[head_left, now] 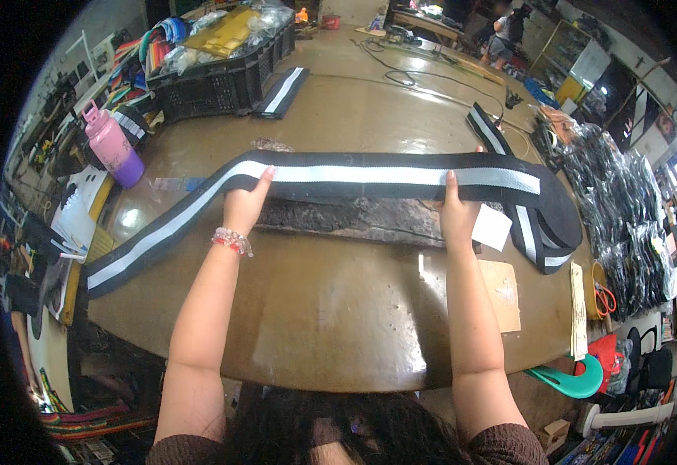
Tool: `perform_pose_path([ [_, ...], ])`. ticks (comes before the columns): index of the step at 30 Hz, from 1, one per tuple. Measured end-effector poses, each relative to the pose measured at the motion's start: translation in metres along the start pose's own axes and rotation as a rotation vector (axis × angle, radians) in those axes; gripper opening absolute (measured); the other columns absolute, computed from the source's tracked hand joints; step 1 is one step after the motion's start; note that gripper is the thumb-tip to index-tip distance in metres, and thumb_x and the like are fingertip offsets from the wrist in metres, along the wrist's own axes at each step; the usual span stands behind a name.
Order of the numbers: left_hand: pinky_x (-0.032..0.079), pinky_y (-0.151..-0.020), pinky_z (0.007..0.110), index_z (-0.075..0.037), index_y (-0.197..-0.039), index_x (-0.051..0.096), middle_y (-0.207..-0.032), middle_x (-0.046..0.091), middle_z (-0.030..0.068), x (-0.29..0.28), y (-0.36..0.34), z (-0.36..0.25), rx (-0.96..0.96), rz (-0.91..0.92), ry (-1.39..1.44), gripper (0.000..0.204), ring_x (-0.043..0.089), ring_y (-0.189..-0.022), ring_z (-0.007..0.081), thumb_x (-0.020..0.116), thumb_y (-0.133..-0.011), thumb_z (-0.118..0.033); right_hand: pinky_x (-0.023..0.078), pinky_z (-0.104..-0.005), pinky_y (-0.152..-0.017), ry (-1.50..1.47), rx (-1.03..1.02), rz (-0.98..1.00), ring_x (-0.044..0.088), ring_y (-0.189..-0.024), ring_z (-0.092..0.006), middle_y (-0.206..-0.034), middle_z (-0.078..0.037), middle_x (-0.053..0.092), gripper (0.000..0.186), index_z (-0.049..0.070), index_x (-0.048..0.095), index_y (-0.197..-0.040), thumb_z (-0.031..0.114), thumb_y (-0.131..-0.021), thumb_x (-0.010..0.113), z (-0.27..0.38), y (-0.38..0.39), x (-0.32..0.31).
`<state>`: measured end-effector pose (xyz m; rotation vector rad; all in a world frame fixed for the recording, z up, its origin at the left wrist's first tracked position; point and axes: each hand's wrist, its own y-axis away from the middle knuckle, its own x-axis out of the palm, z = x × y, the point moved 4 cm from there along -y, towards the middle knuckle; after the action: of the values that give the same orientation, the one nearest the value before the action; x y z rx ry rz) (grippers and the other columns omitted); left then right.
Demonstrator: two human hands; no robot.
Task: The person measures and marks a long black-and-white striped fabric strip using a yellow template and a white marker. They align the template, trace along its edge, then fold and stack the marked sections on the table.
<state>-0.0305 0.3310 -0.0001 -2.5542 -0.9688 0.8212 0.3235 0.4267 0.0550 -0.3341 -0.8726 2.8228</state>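
A long black band with a white stripe down its middle (354, 173) lies stretched across the brown table (331, 310). My left hand (245, 203) pinches its near edge left of centre, with a beaded bracelet on the wrist. My right hand (456, 211) grips the near edge right of centre. The band's left end (121, 263) runs down to the table's left edge. Its right end folds into a loose pile (544, 225). A small white tag (492, 227) hangs beside my right hand.
A black crate (222, 77) of packed goods stands at the back left, with a folded striped band (280, 93) beside it. A pink bottle (114, 147) is at the left. Black bagged items (625, 209) heap at the right. Cables (408, 77) cross the far table. A person (501, 35) stands far back.
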Motion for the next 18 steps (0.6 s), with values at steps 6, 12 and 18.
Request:
perform_pose_path([
  [6,0.049,-0.076,0.036,0.002,-0.091,0.067,-0.088,0.069,0.0169,0.010,0.007,0.020,-0.007,0.011,0.026,0.054,0.066,-0.084,0.0304,0.061,-0.086,-0.052,0.047,-0.0238,-0.047,-0.001,0.162,0.067,0.057,-0.067,-0.0118,-0.101,-0.009,0.059,0.061,0.019,0.028,-0.148,0.015,-0.093,0.055,-0.029,0.005,0.001],
  [12,0.049,-0.074,0.037,0.002,-0.089,0.067,-0.086,0.069,0.0159,0.010,0.010,0.021,-0.021,0.020,-0.003,0.058,0.066,-0.082,0.0308,0.060,-0.085,-0.055,0.042,-0.0329,-0.093,0.160,-0.039,0.039,0.056,-0.105,-0.0235,-0.125,-0.017,0.055,0.058,0.005,0.034,-0.143,0.008,-0.090,0.058,-0.056,0.019,0.007],
  [18,0.049,-0.073,0.037,0.002,-0.085,0.067,-0.084,0.069,0.0166,0.011,0.011,0.018,-0.115,0.079,-0.087,0.056,0.066,-0.081,0.0310,0.061,-0.084,-0.054,0.041,-0.0344,-0.093,0.102,0.108,0.076,0.058,-0.102,-0.0278,-0.113,-0.019,0.062,0.035,-0.008,0.052,-0.120,0.007,-0.089,0.059,-0.075,0.030,0.012],
])
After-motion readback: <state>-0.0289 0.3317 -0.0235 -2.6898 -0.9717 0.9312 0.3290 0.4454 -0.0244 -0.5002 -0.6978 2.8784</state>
